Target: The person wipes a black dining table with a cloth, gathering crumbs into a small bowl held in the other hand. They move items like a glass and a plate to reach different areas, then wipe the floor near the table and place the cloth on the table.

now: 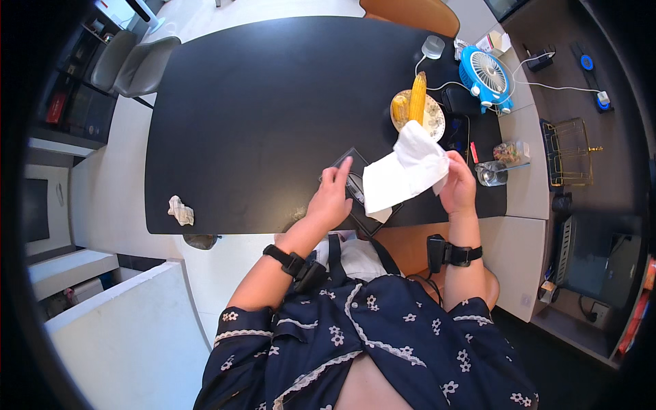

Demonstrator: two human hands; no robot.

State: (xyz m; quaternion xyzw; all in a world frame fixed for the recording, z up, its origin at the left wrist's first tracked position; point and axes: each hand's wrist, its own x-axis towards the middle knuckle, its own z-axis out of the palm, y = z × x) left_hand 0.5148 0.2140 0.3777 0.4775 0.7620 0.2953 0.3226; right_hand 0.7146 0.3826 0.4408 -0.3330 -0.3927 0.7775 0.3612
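My right hand point(458, 182) grips the right edge of a white paper tissue point(397, 179), which hangs partly unfolded over the table. Beneath the tissue lies a black open-topped tray or box point(353, 156) at the table's near edge, with a small item and a cable inside, partly hidden. Over the left side of this tray is my left hand point(330, 197), its fingers extended and holding nothing that I can see. Just beyond the tissue, a patterned plate point(435, 120) bears corn cobs point(418, 100); the tissue's upper corner overlaps its near rim.
A crumpled tissue point(181, 210) lies near the left front corner of the black table point(266, 102). Along the right side stand a blue fan point(484, 77) with a white cable, a clear cup point(433, 47), a glass point(491, 173) and a jar point(507, 152). Chairs stand around the table.
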